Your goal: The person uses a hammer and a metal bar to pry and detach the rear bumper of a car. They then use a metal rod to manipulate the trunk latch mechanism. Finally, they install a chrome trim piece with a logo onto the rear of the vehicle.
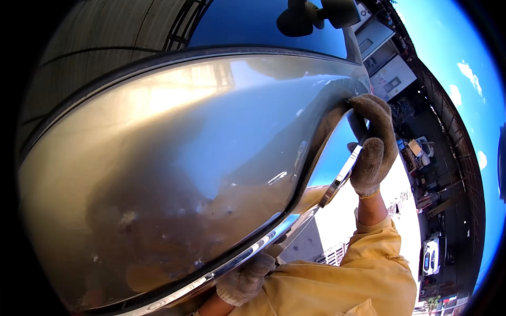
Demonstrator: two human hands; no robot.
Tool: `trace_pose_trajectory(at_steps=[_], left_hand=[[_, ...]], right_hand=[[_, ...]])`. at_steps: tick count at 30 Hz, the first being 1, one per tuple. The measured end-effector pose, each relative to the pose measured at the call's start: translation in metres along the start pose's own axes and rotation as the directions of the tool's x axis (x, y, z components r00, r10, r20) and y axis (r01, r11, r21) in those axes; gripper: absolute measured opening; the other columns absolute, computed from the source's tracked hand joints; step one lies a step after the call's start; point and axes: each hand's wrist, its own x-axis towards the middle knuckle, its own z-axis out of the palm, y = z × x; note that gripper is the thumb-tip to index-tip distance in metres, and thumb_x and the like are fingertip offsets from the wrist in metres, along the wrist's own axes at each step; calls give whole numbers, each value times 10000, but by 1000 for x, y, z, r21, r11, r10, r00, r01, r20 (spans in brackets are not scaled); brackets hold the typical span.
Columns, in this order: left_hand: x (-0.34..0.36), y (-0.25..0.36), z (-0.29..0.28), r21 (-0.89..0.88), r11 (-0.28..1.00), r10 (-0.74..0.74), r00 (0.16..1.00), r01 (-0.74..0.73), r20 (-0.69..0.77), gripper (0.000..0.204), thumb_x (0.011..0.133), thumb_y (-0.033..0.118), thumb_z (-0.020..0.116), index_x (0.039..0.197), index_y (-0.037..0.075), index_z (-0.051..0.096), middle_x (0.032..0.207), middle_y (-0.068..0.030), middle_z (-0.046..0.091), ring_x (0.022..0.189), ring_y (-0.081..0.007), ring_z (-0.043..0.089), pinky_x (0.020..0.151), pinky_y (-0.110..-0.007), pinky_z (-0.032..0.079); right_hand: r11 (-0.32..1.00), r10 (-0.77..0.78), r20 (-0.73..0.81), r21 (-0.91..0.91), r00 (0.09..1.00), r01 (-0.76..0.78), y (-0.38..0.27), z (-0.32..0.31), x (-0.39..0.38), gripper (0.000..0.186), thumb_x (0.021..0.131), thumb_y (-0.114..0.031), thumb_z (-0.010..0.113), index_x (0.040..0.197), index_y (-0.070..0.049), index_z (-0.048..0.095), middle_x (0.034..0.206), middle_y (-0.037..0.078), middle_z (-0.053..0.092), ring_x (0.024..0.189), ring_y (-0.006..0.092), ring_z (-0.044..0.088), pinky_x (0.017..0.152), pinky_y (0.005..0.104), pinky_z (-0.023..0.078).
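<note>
A large, glossy tan car body panel (158,174) fills most of the view, with small dents and pale marks near its lower part. A dark seam and a chrome trim strip (253,243) follow its near edge. My right hand (374,142), in a brown knit work glove, curls round a shiny chrome-edged corner piece (329,158) at the panel's right end, fingers over the top and thumb near the chrome. Low in the middle, my gloved left hand (245,279) has its fingers bent up against the chrome strip from below; the fingertips are partly hidden.
Blue-reflecting car glass (237,26) and a black mirror-like part (295,21) lie beyond the panel. On the right are a dark open shed (448,174) with stacked items, a white car (430,255) and a floor grate (332,256).
</note>
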Motion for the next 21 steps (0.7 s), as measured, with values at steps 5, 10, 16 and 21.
trace_pose_trajectory(at_steps=[5,10,16,21], left_hand=[[8,-18,-13,272,962,-10,994,-21,109,579,1028,475,585,1459,91,543,1345,-115,664,1122,-220,686,920,-396,577],[-15,-76,-40,224,972,-107,986,77,126,472,987,232,696,1368,-26,592,1320,-126,678,1198,-203,635,984,-356,525],[8,-39,-19,477,861,43,961,-174,274,535,1053,430,578,1403,26,591,1397,-113,632,1227,-217,633,1031,-350,519],[11,-44,-16,336,941,-76,954,-28,291,555,1046,449,588,1414,34,579,1286,-86,680,1148,-191,652,970,-325,544]], right_hand=[[998,7,20,-55,1000,-6,2,-6,7,301,951,-184,677,1155,37,690,1140,190,689,1105,295,673,945,377,559],[991,121,-10,-59,993,-121,-2,-20,11,258,968,-155,636,1122,44,689,1114,194,688,1068,283,674,937,389,553],[992,39,-3,-123,999,-39,1,-21,8,300,1017,-195,541,1092,48,701,1090,194,704,1058,298,677,945,410,536],[997,57,-8,-42,998,-57,6,-25,7,307,1015,-192,542,1102,46,715,1113,191,709,1067,314,677,943,401,539]])
